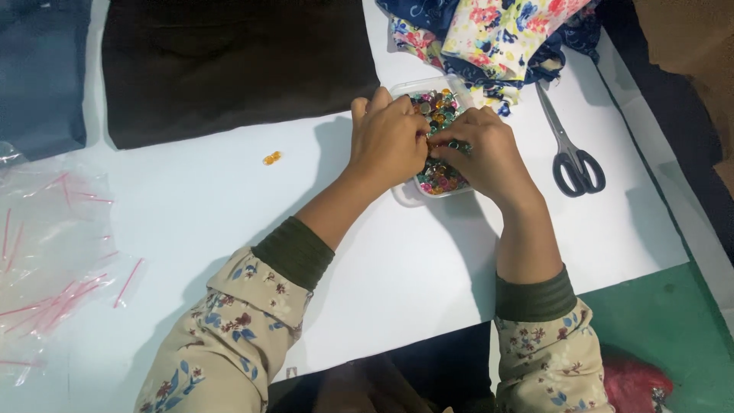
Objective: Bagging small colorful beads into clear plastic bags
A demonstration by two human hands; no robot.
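**Between both sets of fingers: small piece held over the bead tray**

Directly beneath the fingers, a clear plastic tray (403, 193) filled with mixed coloured beads (440, 107) is set on the white worktop (229, 206). The left hand (388, 138) and right hand (485, 153) are brought together above it, knuckles up, so that anything dropped would be caught by the tray. The fingers (451, 145) of both hands are curled nearly closed and meet at the tips; a small dark-and-metallic piece appears to be pinched there, but what it is, and which hand carries it, cannot be told.

Just to the right of the fingers, grey-handled scissors (569, 149) lie flat, blades pointing away, within reach yet apart from the tray. Beyond the fingers, folded floral fabric (497, 34) is stacked; beyond and to the left, dark brown cloth (229, 61) is spread. One orange bead (271, 158) lies alone to the left. Far left, clear plastic bags with red strips (53, 260) are piled.
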